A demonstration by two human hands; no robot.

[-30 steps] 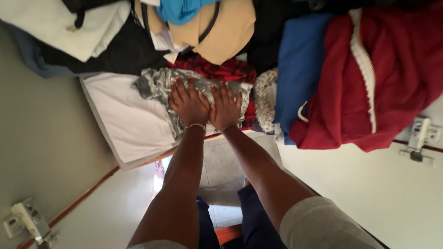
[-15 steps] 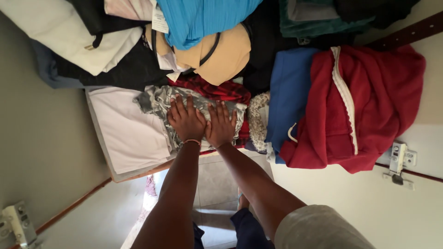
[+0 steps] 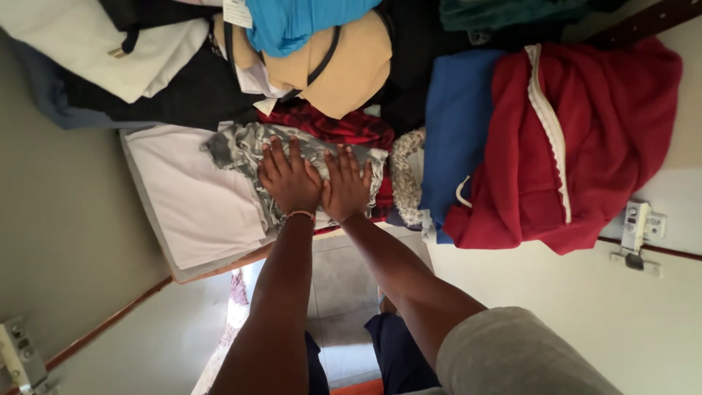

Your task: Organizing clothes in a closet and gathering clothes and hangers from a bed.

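- Since the earlier pictures both hands have stayed flat, side by side, on the grey patterned garment (image 3: pixel 292 157); the left hand (image 3: pixel 290 179) and right hand (image 3: pixel 346 184) show the same pose, and only the view has shifted a little, bringing more of the blue cloth (image 3: pixel 300 22) in at the top.
- The left hand's fingers (image 3: pixel 276 155) are spread wide and laid flat, palm down, gripping nothing; a thin bracelet (image 3: pixel 300 213) circles that wrist.
- The right hand's fingers (image 3: pixel 344 159) are likewise open and pressed flat, its thumb side touching the left hand.
- The grey patterned garment lies under both palms and runs out past the left fingers toward a white folded sheet (image 3: pixel 194 194), on which it partly rests.
- Just beyond the fingertips lies a red checked cloth (image 3: pixel 344 124), and past that a tan cap (image 3: pixel 344 69) and black clothing (image 3: pixel 183 91).
- Beside the right fingers sits a pale lacy piece (image 3: pixel 406 175), then a blue folded garment (image 3: pixel 457 124) and a red zip jacket (image 3: pixel 585 139), packed close with no gap.
- The shelf edge (image 3: pixel 234 260), a wooden strip, runs just behind the wrists.
- Free room lies only on the wrist side, over the tiled floor (image 3: pixel 344 292) between the arms; on every finger side the pile crowds in.
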